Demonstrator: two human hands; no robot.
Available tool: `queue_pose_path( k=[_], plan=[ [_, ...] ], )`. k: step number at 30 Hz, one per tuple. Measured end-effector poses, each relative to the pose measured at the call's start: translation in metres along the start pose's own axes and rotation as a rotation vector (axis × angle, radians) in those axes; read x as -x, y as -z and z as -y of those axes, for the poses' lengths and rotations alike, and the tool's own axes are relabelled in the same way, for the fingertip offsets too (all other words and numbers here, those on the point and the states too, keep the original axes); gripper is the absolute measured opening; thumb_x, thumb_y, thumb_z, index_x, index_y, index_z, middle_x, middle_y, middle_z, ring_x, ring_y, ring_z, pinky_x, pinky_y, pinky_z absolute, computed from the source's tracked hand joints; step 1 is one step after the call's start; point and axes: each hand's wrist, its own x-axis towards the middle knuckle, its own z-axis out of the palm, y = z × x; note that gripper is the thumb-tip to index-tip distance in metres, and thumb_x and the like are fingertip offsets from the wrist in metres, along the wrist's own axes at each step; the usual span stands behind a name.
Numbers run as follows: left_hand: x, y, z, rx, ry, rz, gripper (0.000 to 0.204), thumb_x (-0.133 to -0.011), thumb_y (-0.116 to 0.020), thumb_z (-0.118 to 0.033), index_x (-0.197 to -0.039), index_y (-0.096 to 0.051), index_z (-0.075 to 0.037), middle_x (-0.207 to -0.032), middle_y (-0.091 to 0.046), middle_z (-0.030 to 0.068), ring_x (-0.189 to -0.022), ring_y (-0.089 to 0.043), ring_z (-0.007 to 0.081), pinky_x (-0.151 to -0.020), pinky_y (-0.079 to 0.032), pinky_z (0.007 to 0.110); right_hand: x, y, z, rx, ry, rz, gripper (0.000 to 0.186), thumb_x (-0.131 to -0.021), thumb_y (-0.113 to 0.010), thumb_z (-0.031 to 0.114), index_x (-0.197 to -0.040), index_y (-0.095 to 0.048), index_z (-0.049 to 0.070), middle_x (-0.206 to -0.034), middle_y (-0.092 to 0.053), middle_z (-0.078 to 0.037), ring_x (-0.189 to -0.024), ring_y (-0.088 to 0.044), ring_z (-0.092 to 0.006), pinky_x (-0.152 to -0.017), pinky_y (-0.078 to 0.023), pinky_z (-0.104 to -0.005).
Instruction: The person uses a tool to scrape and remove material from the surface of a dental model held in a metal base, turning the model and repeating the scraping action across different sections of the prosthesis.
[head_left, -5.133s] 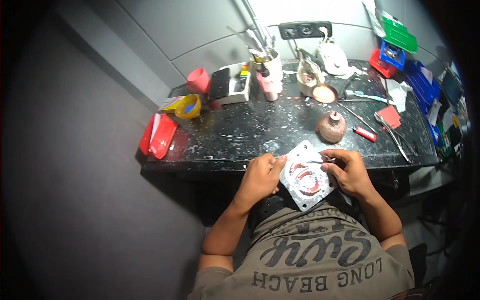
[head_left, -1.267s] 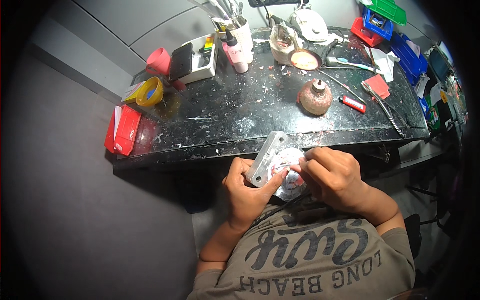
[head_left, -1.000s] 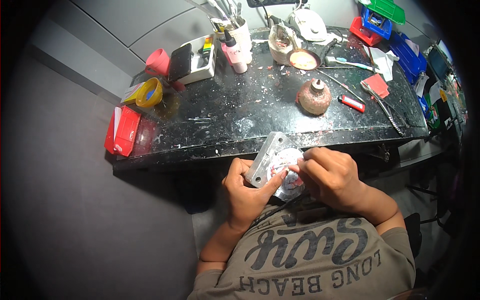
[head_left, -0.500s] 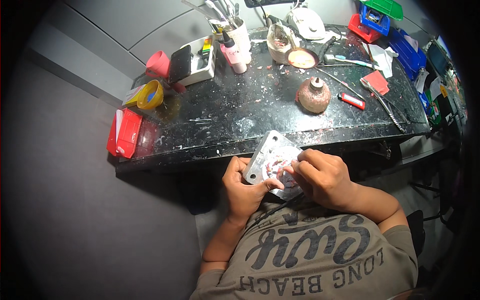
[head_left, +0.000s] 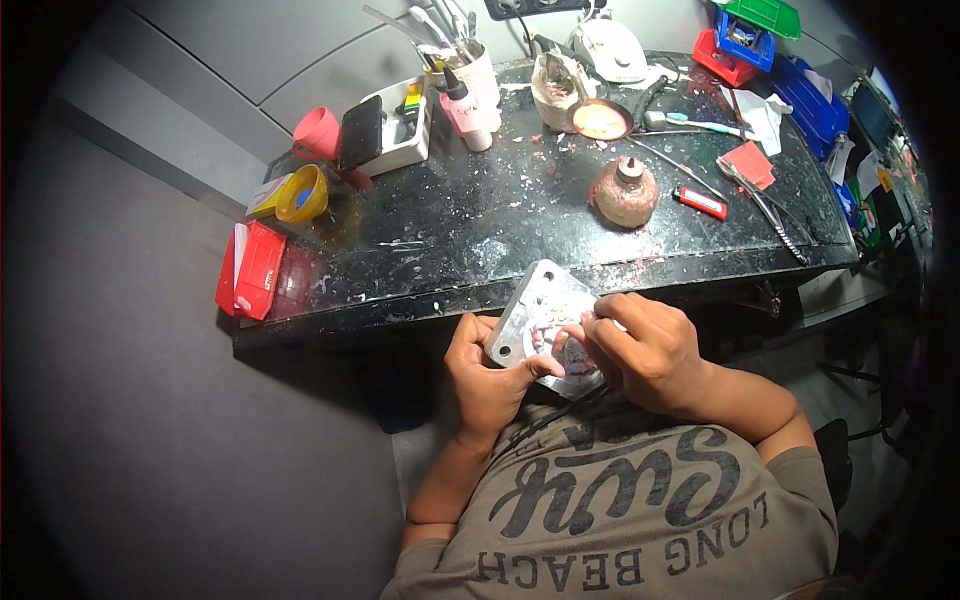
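Note:
My left hand [head_left: 482, 380] grips a square metal dental flask [head_left: 512, 322] by its left edge, thumb laid across its face. Bolt holes show at the corners, and white plaster with reddish bits fills the round middle. The flask is tilted, held in front of my chest, just off the bench's near edge. Above its right side my right hand [head_left: 645, 350] is closed, thumb and fingers pinched together at the plaster. Whatever lies between those fingertips is hidden, as is the flask's right corner.
On the black bench [head_left: 440, 215] stand a round burner bottle [head_left: 625, 192], a red lighter [head_left: 700, 203], long tweezers [head_left: 765, 215] and a small pan [head_left: 602, 120]. Farther left are a pink bottle [head_left: 465, 115], a yellow cup [head_left: 301, 194] and a red bin [head_left: 256, 270].
My right fingers have shifted slightly over the plaster. My left hand and the flask stay nearly in place. The whole view has moved a little.

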Motion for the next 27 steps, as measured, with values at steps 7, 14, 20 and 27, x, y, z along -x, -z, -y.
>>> queue_pose_path(
  k=[7, 14, 20, 27],
  plan=[
    [-0.002, -0.007, -0.005, 0.010, 0.025, -0.008, 0.065, -0.076, -0.112, -0.024, -0.103, -0.057, -0.004, -0.103, -0.074, 0.0075, -0.092, -0.066, 0.0078, -0.084, -0.057, 0.026, -0.002, 0.001, -0.012, -0.028, -0.039, -0.024, 0.020, -0.096, -0.087, 0.015, -0.092, -0.071, 0.005, -0.089, -0.065, -0.009, -0.070, -0.068, -0.0253, -0.059, -0.054, -0.0386],
    [-0.004, 0.003, -0.007, -0.136, 0.031, 0.057, 0.050, -0.087, -0.102, -0.018, -0.112, -0.060, -0.003, -0.103, -0.065, 0.0017, -0.094, -0.062, 0.0080, -0.084, -0.054, 0.028, -0.001, 0.022, -0.035, -0.116, -0.178, -0.047, 0.020, -0.098, -0.087, 0.010, -0.090, -0.070, 0.004, -0.085, -0.066, -0.012, -0.067, -0.070, -0.0318, -0.060, -0.055, -0.0423],
    [-0.010, 0.017, 0.001, 0.196, 0.201, 0.055, 0.023, -0.109, -0.080, -0.006, -0.109, -0.057, -0.005, -0.100, -0.073, 0.0046, -0.087, -0.064, 0.0060, -0.075, -0.052, 0.026, -0.004, 0.043, -0.049, -0.158, -0.254, -0.164, 0.021, -0.100, -0.089, 0.015, -0.093, -0.073, 0.003, -0.089, -0.071, -0.013, -0.072, -0.073, -0.0332, -0.065, -0.057, -0.0423],
    [-0.014, 0.014, 0.005, 0.581, 0.263, -0.146, 0.017, -0.112, -0.075, -0.009, -0.110, -0.058, -0.008, -0.109, -0.075, 0.0099, -0.099, -0.073, 0.0183, -0.097, -0.061, 0.040, 0.002, 0.063, -0.056, -0.212, -0.338, -0.196, 0.021, -0.100, -0.088, 0.016, -0.090, -0.075, 0.003, -0.085, -0.071, -0.012, -0.069, -0.070, -0.0285, -0.063, -0.053, -0.0394]
  ],
)
